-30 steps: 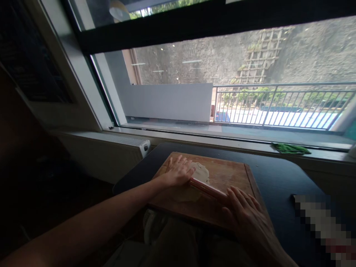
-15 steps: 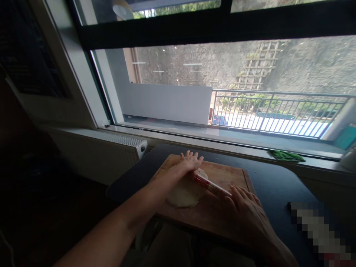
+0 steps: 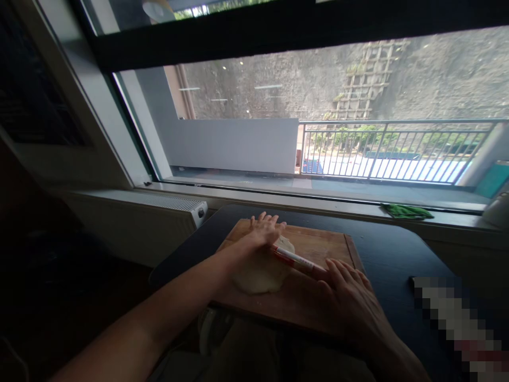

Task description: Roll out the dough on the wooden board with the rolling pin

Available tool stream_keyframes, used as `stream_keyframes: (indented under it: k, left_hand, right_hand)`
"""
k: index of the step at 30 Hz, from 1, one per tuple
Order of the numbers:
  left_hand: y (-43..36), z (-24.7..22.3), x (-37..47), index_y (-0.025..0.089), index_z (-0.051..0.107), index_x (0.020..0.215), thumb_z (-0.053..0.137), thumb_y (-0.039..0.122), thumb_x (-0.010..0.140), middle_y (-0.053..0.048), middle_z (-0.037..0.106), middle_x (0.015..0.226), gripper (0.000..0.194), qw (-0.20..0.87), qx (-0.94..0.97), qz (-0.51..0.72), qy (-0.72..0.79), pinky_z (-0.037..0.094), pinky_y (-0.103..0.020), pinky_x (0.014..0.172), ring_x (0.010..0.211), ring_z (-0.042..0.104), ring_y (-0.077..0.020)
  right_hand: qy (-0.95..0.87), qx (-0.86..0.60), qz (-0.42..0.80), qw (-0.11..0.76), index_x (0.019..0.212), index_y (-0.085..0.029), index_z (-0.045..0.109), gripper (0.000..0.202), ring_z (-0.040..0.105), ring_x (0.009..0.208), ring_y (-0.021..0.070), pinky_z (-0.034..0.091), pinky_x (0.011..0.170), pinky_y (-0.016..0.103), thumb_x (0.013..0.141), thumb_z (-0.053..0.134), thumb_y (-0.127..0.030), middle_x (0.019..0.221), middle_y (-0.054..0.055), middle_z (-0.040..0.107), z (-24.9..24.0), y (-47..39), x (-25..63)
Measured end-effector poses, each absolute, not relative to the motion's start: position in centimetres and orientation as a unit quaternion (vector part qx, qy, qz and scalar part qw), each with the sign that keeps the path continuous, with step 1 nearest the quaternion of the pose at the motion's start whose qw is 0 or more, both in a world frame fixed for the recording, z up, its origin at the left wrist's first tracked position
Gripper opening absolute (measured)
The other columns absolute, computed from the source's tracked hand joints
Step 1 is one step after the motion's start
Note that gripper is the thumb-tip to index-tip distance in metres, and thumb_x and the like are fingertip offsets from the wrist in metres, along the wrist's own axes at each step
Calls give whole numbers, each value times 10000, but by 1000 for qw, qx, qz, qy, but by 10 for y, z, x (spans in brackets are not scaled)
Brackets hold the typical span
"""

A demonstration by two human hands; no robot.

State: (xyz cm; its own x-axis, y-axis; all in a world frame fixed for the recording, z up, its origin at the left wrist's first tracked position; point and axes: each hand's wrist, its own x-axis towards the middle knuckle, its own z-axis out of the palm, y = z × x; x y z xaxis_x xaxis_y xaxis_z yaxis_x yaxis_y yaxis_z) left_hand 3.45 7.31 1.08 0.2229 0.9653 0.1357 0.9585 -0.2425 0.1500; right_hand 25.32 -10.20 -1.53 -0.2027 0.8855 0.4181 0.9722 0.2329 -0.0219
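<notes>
We see a flat rectangular brown wooden board (image 3: 318, 248). On it, the flattened soft dough (image 3: 258, 280) is pale cream, and the slim smooth cylinder (image 3: 295, 259) is red with a white band. Around the board, the smooth rounded tabletop (image 3: 393, 254) is blue-black; beyond it, the crumpled fabric cloth (image 3: 407, 211) is green.

The single view looks forward and down from the wearer's head, facing a window (image 3: 238, 95) above a nearby table (image 3: 389, 254).

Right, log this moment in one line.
Left hand: open, at left end of red tube | Right hand: open, on right end | Dough: flat on board | Green cloth: on windowsill
</notes>
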Motion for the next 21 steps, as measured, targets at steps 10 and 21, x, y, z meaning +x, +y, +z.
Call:
stream_keyframes:
  k: [10, 21]
  left_hand:
    - [83, 13, 47, 210, 477, 1225, 191, 502, 917, -68, 474, 1328, 512, 0, 779, 143, 611, 153, -490, 1049, 1281, 283, -274]
    - [28, 8, 5, 255, 374, 1345, 164, 594, 874, -33, 346, 1429, 617, 7, 795, 77, 602, 73, -530, 1069, 1332, 215, -273]
  right_hand:
    - [-767, -603, -126, 176, 1250, -157, 463, 432, 424, 1206, 228, 288, 998, 434, 918, 310, -388, 1281, 78, 519, -21, -102, 258]
    - [-788, -578, -102, 184, 1180, -213, 510, 364, 448, 1171, 258, 280, 984, 478, 904, 345, -384, 1171, 53, 595, -14, -112, 244]
